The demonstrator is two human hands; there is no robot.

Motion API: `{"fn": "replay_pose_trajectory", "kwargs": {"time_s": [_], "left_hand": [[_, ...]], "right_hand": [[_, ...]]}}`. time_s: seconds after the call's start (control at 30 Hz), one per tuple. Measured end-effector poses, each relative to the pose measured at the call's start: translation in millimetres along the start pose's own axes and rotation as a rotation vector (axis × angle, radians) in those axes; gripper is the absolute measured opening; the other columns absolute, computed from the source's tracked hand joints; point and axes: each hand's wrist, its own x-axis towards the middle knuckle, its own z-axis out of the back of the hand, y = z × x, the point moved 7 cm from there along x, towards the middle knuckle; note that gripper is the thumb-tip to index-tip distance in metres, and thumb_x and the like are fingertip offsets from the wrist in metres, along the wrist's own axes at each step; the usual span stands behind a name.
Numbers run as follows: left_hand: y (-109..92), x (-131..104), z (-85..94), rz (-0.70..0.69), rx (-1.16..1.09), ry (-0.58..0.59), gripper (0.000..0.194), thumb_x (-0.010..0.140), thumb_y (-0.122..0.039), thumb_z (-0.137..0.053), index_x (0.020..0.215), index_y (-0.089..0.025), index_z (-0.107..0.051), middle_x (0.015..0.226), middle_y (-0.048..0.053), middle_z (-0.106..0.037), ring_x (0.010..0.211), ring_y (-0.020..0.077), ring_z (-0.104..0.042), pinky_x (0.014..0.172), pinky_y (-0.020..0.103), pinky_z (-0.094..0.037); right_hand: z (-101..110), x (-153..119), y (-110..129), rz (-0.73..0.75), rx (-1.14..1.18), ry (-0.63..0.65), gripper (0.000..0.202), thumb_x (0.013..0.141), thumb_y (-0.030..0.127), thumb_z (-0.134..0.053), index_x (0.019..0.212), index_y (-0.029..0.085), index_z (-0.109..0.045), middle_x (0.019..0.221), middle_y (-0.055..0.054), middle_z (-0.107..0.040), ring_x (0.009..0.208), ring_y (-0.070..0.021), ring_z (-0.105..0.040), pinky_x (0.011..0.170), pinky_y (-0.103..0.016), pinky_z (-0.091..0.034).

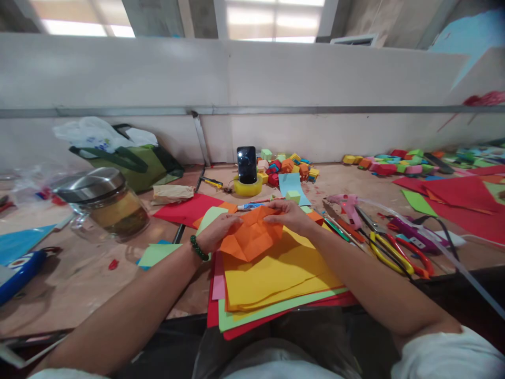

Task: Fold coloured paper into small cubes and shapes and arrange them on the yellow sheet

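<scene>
A creased sheet of orange paper (252,237) is held up between my hands, partly folded, its fold lines plain to see. My left hand (221,229), with a dark green bead bracelet at the wrist, pinches its left edge. At the upper right edge my right hand (292,215) grips the same sheet with thumb and fingers. Beneath it lies a stack of yellow paper (276,279) on green, pink and red sheets at the table's front edge. A small light green paper cube (292,196) sits just beyond my right hand.
Left stand a glass tea jug (114,210) and a green bag (138,168). A phone (247,164) leans upright on a yellow tape roll (248,186), near piled paper cubes (288,166). Right lie a pink glue gun (349,208), scissors (389,252) and red sheets (465,200).
</scene>
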Motion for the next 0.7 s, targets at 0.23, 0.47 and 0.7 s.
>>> {"fn": "replay_pose_trajectory", "kwargs": {"time_s": [0.23, 0.47, 0.7], "left_hand": [[13.2, -1.3, -6.7, 0.15, -0.122, 0.125, 0.029, 0.052, -0.033, -0.08, 0.068, -0.012, -0.067, 0.06, 0.002, -0.065, 0.053, 0.0119, -0.056, 0.053, 0.023, -0.043], [6.3, -3.8, -12.5, 0.05, 0.057, 0.155, 0.034, 0.054, -0.04, -0.081, 0.067, -0.012, -0.064, 0.059, 0.0, -0.061, 0.049, 0.009, -0.05, 0.047, 0.02, -0.037], [-3.6, -8.2, -22.2, -0.028, 0.177, 0.112, 0.028, 0.053, -0.033, -0.076, 0.055, -0.014, -0.056, 0.051, -0.004, -0.053, 0.047, 0.0063, -0.042, 0.045, 0.019, -0.032]], "right_hand": [[-4.6, -1.2, 6.7, 0.059, -0.069, 0.072, 0.028, 0.056, 0.032, -0.08, 0.077, 0.016, -0.069, 0.076, -0.001, -0.067, 0.071, -0.0171, -0.061, 0.065, -0.028, -0.05], [-13.7, -8.5, 14.8, 0.063, -0.151, 0.171, 0.03, 0.062, 0.04, -0.075, 0.077, 0.015, -0.067, 0.074, 0.0, -0.062, 0.069, -0.0141, -0.056, 0.06, -0.024, -0.044], [-17.3, -8.3, 12.9, 0.099, -0.335, 0.162, 0.031, 0.067, 0.042, -0.07, 0.058, 0.015, -0.057, 0.051, 0.005, -0.043, 0.051, -0.0074, -0.035, 0.046, -0.021, -0.027]]}}
